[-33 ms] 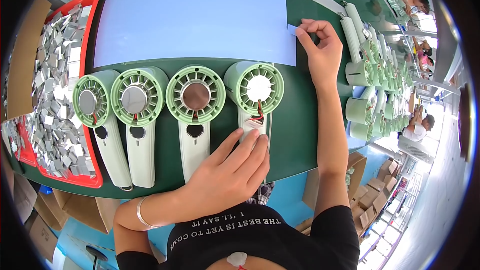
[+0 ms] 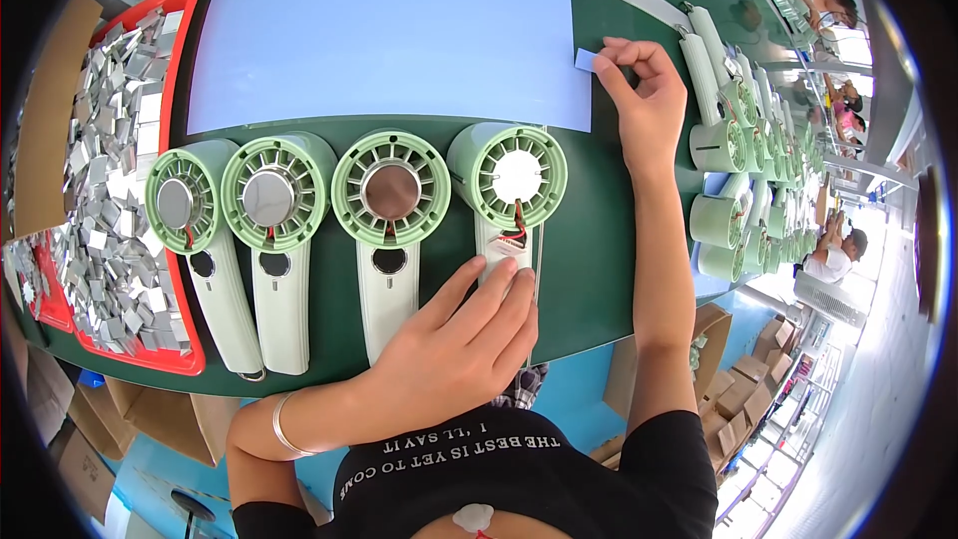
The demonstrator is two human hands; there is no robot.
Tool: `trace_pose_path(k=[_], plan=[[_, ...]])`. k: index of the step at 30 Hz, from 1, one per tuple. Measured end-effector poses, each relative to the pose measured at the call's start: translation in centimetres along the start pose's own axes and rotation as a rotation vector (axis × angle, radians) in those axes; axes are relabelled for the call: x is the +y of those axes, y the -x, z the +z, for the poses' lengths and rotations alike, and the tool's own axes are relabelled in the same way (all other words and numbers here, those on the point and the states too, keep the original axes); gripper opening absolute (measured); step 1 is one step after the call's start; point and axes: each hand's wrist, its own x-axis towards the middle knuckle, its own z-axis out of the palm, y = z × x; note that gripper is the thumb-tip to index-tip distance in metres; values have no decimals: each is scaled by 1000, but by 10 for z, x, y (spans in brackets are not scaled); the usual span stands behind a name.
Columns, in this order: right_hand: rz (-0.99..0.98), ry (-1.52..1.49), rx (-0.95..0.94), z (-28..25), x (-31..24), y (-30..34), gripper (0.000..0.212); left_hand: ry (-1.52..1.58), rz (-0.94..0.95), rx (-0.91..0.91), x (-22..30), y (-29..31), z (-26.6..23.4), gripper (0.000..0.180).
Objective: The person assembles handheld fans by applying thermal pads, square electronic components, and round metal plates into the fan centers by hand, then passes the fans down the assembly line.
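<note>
The right hand (image 2: 649,90) is pinching a small blue tab (image 2: 585,61), now slightly farther outward, at the right edge of a pale-blue sheet (image 2: 389,35); below it, the left hand (image 2: 464,334) (thumb hidden) is holding a round-headed pale-green fan (image 2: 517,178).

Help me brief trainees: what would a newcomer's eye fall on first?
Probably the row of four green fans at centre, left hand on the rightmost. Beyond them lies a big blue sheet, the right hand holding a strip near its right edge. At left, a red tray holds many silvery pieces.
</note>
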Motion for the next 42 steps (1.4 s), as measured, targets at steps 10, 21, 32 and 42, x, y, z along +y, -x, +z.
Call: trace_pose_path(k=[10,21,32,42], plan=[[245,-357,-94,-3,-88,48,18,-10,-24,-1,2,0,-3,28],[216,-320,-240,32,-111,72,23,11,-72,25,4,0,1,19],[149,-87,-247,32,-110,76,25,34,-89,40,5,-2,1,17],[90,-95,-161,35,-106,77,22,33,-86,33,5,-2,2,20]])
